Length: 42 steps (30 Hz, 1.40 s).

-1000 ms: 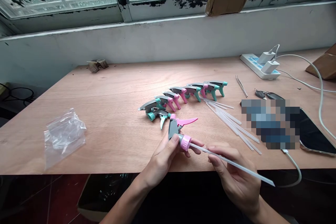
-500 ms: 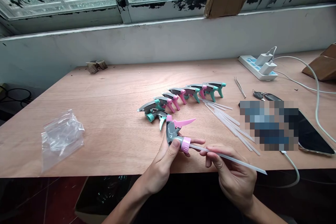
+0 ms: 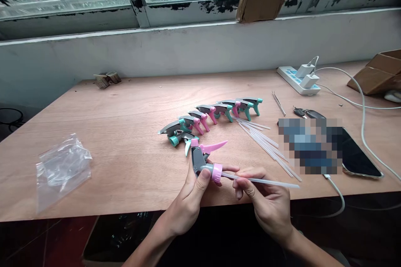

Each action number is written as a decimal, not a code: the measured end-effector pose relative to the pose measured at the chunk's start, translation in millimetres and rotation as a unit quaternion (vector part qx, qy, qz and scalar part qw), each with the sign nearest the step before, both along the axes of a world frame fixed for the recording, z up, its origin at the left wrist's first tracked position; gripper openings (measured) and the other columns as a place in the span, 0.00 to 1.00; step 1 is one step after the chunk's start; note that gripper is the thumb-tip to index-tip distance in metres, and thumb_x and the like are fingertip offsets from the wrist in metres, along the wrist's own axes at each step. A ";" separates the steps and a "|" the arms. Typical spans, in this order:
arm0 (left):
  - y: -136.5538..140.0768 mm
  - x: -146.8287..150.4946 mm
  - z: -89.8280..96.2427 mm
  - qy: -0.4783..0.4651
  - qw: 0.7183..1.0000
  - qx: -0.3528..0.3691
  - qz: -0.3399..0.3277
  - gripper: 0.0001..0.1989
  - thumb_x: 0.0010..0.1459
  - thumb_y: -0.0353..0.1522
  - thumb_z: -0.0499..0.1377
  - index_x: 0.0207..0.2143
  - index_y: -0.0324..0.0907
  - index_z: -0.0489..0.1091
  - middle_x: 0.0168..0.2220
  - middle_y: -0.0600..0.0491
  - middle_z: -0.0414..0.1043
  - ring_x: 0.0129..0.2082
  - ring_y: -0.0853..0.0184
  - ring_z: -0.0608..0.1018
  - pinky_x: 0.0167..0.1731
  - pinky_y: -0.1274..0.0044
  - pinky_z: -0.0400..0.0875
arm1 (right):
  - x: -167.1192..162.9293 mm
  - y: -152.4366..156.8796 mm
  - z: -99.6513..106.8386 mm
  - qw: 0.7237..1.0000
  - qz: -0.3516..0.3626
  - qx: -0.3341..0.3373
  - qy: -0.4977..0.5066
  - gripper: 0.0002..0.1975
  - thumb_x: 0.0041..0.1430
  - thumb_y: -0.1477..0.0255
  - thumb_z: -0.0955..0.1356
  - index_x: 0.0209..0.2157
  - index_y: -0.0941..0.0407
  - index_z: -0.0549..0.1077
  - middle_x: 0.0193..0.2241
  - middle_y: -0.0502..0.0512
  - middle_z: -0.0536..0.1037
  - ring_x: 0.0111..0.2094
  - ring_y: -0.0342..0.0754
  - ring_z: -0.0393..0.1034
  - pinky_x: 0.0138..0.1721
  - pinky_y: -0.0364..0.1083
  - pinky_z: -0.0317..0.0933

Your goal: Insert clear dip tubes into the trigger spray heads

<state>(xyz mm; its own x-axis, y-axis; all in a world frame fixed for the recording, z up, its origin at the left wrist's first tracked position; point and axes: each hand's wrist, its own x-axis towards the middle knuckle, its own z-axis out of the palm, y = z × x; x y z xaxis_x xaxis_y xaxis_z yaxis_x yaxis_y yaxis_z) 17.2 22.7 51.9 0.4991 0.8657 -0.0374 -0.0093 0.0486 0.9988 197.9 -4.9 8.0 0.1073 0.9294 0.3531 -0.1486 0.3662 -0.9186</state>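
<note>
tube (image 3: 277, 182) now more level, right hand (image 3: 270, 205) nearer collar (image 3: 216, 173)

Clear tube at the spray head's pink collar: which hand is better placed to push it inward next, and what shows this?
The right hand, most likely: its fingers pinch the clear tube near the pink collar, while the left hand is occupied gripping the spray head.

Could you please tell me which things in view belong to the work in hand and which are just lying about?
Belonging to the work:
pink-and-gray spray head, in the left hand
translucent tube, in the right hand
probably the other spray heads and loose tubes

Apparently just lying about:
plastic bag
power strip
tweezers
phone
cardboard box
</note>
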 end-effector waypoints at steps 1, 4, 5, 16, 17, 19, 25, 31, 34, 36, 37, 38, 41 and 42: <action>-0.1 -0.2 -0.3 -0.004 1.000 0.000 -0.002 0.26 0.72 0.47 0.43 0.56 0.43 0.71 0.54 0.44 0.75 0.52 0.56 0.74 0.61 0.63 0.55 | 0.1 -0.1 0.0 1.000 -0.002 0.001 -0.003 0.08 0.65 0.79 0.69 0.39 0.52 0.77 0.27 0.47 0.77 0.24 0.42 0.72 0.29 0.42 0.69; 0.2 -1.0 -1.9 -0.018 1.000 -0.005 -0.010 0.24 0.72 0.46 0.44 0.60 0.45 0.66 0.54 0.46 0.75 0.56 0.57 0.72 0.64 0.63 0.52 | 4.4 0.5 2.6 0.998 -0.015 0.043 -0.036 0.09 0.63 0.81 0.70 0.40 0.52 0.75 0.29 0.48 0.77 0.27 0.43 0.74 0.31 0.43 0.70; 0.7 -1.3 -2.6 -0.025 0.999 -0.009 -0.017 0.24 0.72 0.46 0.45 0.60 0.45 0.65 0.53 0.46 0.75 0.57 0.58 0.72 0.64 0.63 0.52 | 7.4 1.3 5.2 0.996 -0.013 0.069 -0.061 0.10 0.62 0.82 0.69 0.40 0.53 0.74 0.29 0.49 0.77 0.29 0.44 0.75 0.33 0.44 0.70; 5.2 0.7 -9.7 -0.150 0.982 -0.087 0.071 0.12 0.48 0.33 0.75 0.37 0.48 0.83 0.33 0.57 0.82 0.34 0.69 0.80 0.38 0.80 0.74 | 23.1 22.4 50.8 0.964 0.012 0.123 -0.233 0.21 0.70 0.73 0.65 0.22 0.55 0.58 0.18 0.44 0.55 0.19 0.38 0.52 0.22 0.44 0.45; 5.7 1.3 -9.7 -0.153 0.982 -0.085 0.071 0.11 0.47 0.32 0.75 0.36 0.47 0.84 0.32 0.56 0.82 0.33 0.68 0.81 0.38 0.79 0.75 | 19.8 23.3 51.8 0.970 0.003 0.113 -0.214 0.21 0.70 0.73 0.65 0.22 0.55 0.58 0.19 0.44 0.54 0.19 0.38 0.51 0.22 0.43 0.45; 6.6 1.8 -9.7 -0.158 0.980 -0.095 0.071 0.11 0.47 0.32 0.76 0.36 0.46 0.84 0.31 0.55 0.84 0.32 0.68 0.82 0.37 0.79 0.76 | 13.3 24.1 53.5 0.974 -0.002 0.117 -0.194 0.21 0.70 0.76 0.65 0.22 0.55 0.57 0.19 0.43 0.53 0.19 0.38 0.49 0.23 0.43 0.45; 5.6 2.3 -10.2 -0.186 0.968 -0.151 0.072 0.13 0.42 0.30 0.77 0.33 0.47 0.84 0.28 0.58 0.84 0.29 0.71 0.83 0.35 0.83 0.77 | 3.8 24.4 53.6 0.959 -0.031 0.186 -0.212 0.18 0.68 0.82 0.64 0.24 0.55 0.58 0.20 0.44 0.56 0.19 0.37 0.51 0.23 0.43 0.47; 5.5 2.3 -10.4 -0.180 0.970 -0.154 0.061 0.12 0.44 0.29 0.77 0.34 0.47 0.84 0.30 0.58 0.85 0.32 0.71 0.84 0.37 0.84 0.77 | 1.8 29.8 43.1 0.944 -0.045 0.256 -0.205 0.17 0.66 0.83 0.65 0.24 0.55 0.61 0.21 0.45 0.58 0.22 0.40 0.53 0.25 0.45 0.48; 5.7 3.5 -8.5 -0.166 0.972 -0.145 0.080 0.12 0.45 0.30 0.76 0.35 0.46 0.84 0.30 0.58 0.85 0.31 0.72 0.83 0.37 0.83 0.76 | 1.6 30.8 38.2 0.934 -0.065 0.275 -0.221 0.18 0.67 0.82 0.65 0.23 0.55 0.61 0.20 0.45 0.57 0.21 0.40 0.52 0.24 0.45 0.47; 4.2 4.8 -6.3 -0.152 0.975 -0.130 0.102 0.12 0.46 0.30 0.76 0.35 0.45 0.83 0.29 0.58 0.84 0.30 0.72 0.82 0.36 0.82 0.76 | 4.6 32.6 34.1 0.938 -0.042 0.267 -0.217 0.19 0.69 0.80 0.64 0.22 0.54 0.61 0.19 0.44 0.56 0.20 0.40 0.51 0.24 0.45 0.46; 3.0 5.4 -5.4 -0.142 0.976 -0.120 0.112 0.11 0.47 0.31 0.76 0.35 0.45 0.82 0.30 0.57 0.84 0.30 0.71 0.82 0.35 0.81 0.76 | 8.2 34.5 32.0 0.945 -0.014 0.250 -0.210 0.20 0.70 0.78 0.63 0.22 0.54 0.61 0.19 0.44 0.56 0.20 0.40 0.51 0.23 0.45 0.45; 1.7 6.0 -4.7 -0.134 0.978 -0.107 0.122 0.11 0.48 0.32 0.75 0.35 0.45 0.82 0.30 0.56 0.84 0.31 0.70 0.82 0.36 0.80 0.76 | 13.5 37.4 30.4 0.954 0.020 0.221 -0.201 0.21 0.72 0.73 0.63 0.22 0.55 0.61 0.18 0.44 0.57 0.19 0.40 0.51 0.23 0.45 0.45; -1.0 7.4 -5.9 -0.122 0.976 -0.064 0.167 0.11 0.52 0.34 0.73 0.39 0.46 0.81 0.37 0.55 0.85 0.39 0.65 0.84 0.43 0.77 0.77 | 40.3 49.1 32.9 0.978 0.053 0.112 -0.170 0.25 0.71 0.54 0.61 0.23 0.54 0.65 0.19 0.47 0.62 0.19 0.43 0.57 0.21 0.45 0.50; -1.3 7.9 -7.6 -0.121 0.974 -0.051 0.184 0.11 0.52 0.34 0.73 0.40 0.47 0.80 0.39 0.54 0.85 0.41 0.63 0.84 0.45 0.75 0.76 | 51.5 52.6 37.5 0.983 0.008 0.101 -0.153 0.24 0.70 0.52 0.61 0.27 0.54 0.68 0.21 0.49 0.65 0.21 0.45 0.60 0.22 0.46 0.55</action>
